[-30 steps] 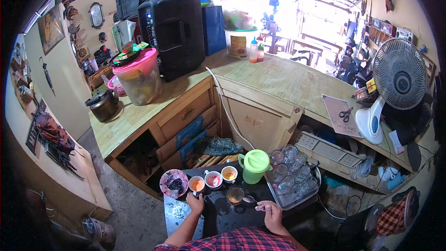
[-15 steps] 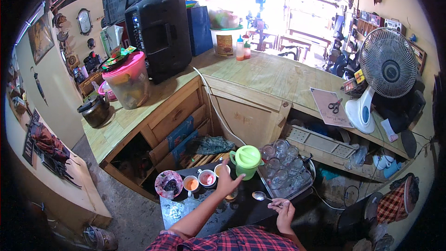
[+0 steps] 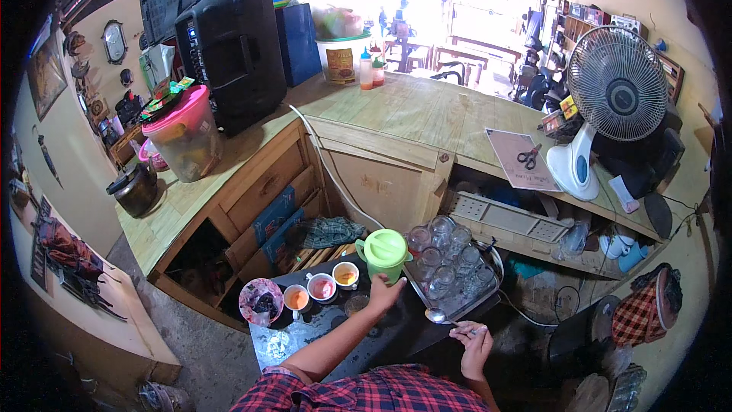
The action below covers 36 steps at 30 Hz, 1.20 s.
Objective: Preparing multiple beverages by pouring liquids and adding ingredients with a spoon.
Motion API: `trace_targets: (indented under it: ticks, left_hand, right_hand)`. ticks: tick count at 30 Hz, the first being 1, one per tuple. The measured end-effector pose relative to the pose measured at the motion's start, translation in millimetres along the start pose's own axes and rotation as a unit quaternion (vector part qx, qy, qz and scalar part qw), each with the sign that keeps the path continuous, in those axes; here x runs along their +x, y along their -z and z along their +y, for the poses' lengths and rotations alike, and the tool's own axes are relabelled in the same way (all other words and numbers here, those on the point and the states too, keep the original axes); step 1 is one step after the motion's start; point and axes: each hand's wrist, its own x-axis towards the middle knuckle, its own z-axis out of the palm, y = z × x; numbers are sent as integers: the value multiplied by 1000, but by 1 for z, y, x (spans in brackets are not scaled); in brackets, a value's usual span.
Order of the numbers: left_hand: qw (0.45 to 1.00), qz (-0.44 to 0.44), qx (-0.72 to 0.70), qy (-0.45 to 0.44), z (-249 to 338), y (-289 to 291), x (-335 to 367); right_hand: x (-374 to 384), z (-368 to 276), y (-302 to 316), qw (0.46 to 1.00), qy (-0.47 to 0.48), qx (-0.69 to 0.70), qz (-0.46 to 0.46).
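Wooden L-shaped counter (image 3: 427, 118), cream walls (image 3: 76, 145), daylight beyond

Single head-worn view, wide fisheye, looking steeply down and forward from above the person's chest; plaid sleeves enter from the lower edge. Landmark: green pitcher (image 3: 385, 250), near the frame's centre-bottom, close to the lens. Both hands (image 3: 385, 292) sit just below the pitcher, nearest part of the scene. The dark table (image 3: 396, 332) carrying the pitcher fills the lower middle. Beyond the pitcher, the wooden counter (image 3: 427, 111) wraps away toward the upper frame, straight edges bowing at the rim. Far beyond the pitcher, a bright open doorway. Black vignette rings all corners. No second view to compare.
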Motion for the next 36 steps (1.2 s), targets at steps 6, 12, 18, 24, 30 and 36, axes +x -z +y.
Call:
trace_targets:
  ticks: [6, 12, 18, 24, 30, 36]
  left_hand:
    - [982, 181, 10, -46, 19, 11, 43]
    - [966, -70, -194, 157, 43, 44, 87]
    - [944, -226, -204, 127, 39, 56, 87]
    - [907, -348, -189, 143, 23, 48, 76]
    - [875, -365, -240, 207, 39, 24, 3]
    - [882, -335, -246, 222, 32, 27, -67]
  right_hand:
    - [-2, -2, 6, 1000, 12, 8, 10]
    - [-6, -2, 8, 1000, 4, 7, 12]
    - [-3, -6, 15, 999, 10, 13, 42]
    - [10, -9, 20, 997, 41, 32, 54]
    - [18, -24, 23, 990, 89, 52, 97]
    - [24, -33, 24, 984, 98, 68, 130]
